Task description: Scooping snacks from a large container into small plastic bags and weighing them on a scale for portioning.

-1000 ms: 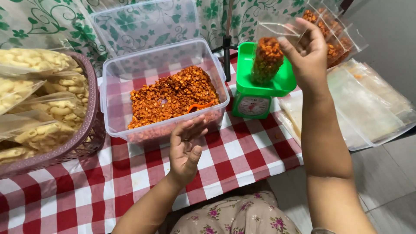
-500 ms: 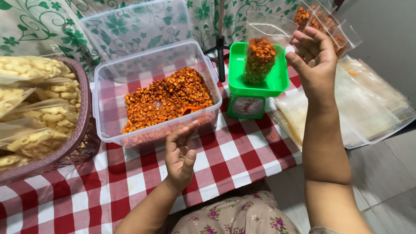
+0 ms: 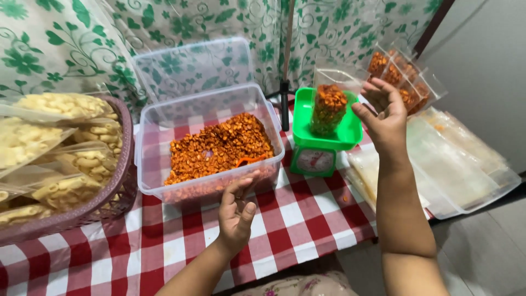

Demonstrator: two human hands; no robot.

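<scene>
A clear plastic bag part-filled with orange snack pieces [image 3: 327,107] stands upright on the tray of a small green kitchen scale [image 3: 320,143]. My right hand [image 3: 386,118] hovers just right of the bag, fingers spread, not touching it. My left hand [image 3: 236,212] is held palm up over the red-and-white checked tablecloth [image 3: 164,252], loosely curled and empty, just in front of a clear plastic tub [image 3: 159,189] holding more orange snack pieces [image 3: 219,148].
A purple woven basket [image 3: 115,200] at left holds bagged pale macaroni-shaped snacks [image 3: 60,142]. The tub's clear lid [image 3: 192,68] leans against the floral curtain. Filled orange snack bags [image 3: 405,74] and a stack of empty clear bags [image 3: 455,170] lie at right near the table edge.
My right hand has let go of the filled bag, which now stands alone on the scale, and has drawn back to its right. My left hand has barely moved.
</scene>
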